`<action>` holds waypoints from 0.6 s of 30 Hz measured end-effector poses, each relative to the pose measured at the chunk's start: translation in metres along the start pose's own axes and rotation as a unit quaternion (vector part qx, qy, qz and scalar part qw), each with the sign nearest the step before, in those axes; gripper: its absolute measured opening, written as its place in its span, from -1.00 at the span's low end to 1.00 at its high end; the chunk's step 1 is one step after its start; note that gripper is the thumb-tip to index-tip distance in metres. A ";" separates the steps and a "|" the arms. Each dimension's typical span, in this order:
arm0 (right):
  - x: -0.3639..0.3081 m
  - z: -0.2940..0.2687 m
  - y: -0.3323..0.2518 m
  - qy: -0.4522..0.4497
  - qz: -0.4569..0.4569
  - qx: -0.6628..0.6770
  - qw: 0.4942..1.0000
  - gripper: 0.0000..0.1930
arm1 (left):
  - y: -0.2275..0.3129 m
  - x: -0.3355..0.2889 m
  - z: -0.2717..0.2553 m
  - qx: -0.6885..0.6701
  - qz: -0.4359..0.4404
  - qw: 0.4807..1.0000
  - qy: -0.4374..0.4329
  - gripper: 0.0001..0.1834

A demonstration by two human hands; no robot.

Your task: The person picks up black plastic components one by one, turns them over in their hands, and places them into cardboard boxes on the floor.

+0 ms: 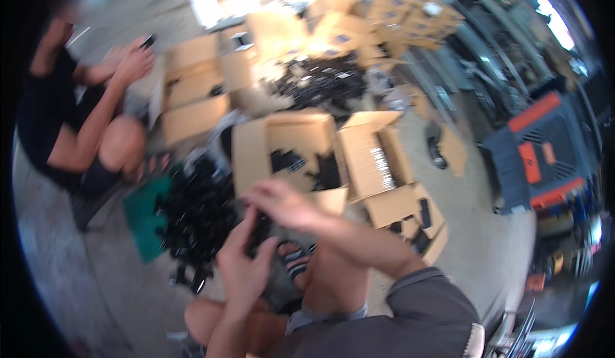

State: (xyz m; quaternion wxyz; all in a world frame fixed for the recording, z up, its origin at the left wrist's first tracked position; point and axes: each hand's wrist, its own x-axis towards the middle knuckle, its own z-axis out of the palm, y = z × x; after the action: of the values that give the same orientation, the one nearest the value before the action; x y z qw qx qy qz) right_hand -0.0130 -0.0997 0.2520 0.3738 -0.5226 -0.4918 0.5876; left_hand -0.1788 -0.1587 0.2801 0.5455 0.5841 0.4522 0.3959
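My left hand [245, 265] is raised in front of my knees, its fingers stretched upward and its thumb apart. My right hand [285, 205] reaches across from the right, and its bent fingers meet the fingertips of the left. Whatever the right fingers pinch, if anything, is too small and blurred to make out. A dark patch shows between the hands; I cannot tell whether it is a part or the background. Just beyond them stands an open cardboard box [251, 156] with black parts [288, 160] inside. A heap of black parts [198, 214] lies beside my left hand.
Another person [67, 111] sits at the left, holding a small black thing [148, 41] near an open carton [192, 53]. Right of the near box are another open carton [365, 137] and a flap with black pieces. More black parts [323, 81] lie farther off. A grey-orange crate [544, 149] stands right.
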 end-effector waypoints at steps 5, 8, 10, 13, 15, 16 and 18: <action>-0.009 -0.069 0.099 0.087 0.099 -0.069 0.989 -0.63 | 0.012 -0.004 -0.016 0.097 0.022 0.994 0.055 -0.47; -0.034 -0.101 0.192 0.139 0.180 -0.267 0.937 -0.59 | 0.011 -0.003 -0.026 0.054 -0.002 0.997 0.059 -0.53; -0.051 -0.094 0.226 0.136 0.196 -0.340 0.910 -0.62 | 0.014 -0.006 -0.031 0.064 -0.012 0.997 0.050 -0.57; -0.056 -0.094 0.254 0.213 0.201 -0.512 0.808 -0.71 | 0.010 -0.002 -0.027 0.074 -0.005 0.997 0.036 -0.60; -0.017 -0.091 0.234 0.247 0.086 -0.513 0.817 -0.75 | 0.009 -0.006 -0.035 0.068 -0.026 0.996 0.052 -0.64; 0.000 -0.105 0.234 0.282 0.056 -0.499 0.818 -0.75 | 0.008 -0.003 -0.032 0.055 -0.030 0.997 0.046 -0.67; 0.041 -0.132 0.237 0.314 0.035 -0.472 0.823 -0.72 | -0.001 0.002 -0.028 0.034 -0.025 0.998 0.035 -0.71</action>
State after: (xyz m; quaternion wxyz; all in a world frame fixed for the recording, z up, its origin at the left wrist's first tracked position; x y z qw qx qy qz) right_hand 0.1276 -0.0923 0.0166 0.1953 -0.8082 -0.5465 0.1007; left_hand -0.2047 -0.1491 0.2820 0.5193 0.5766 0.4988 0.3861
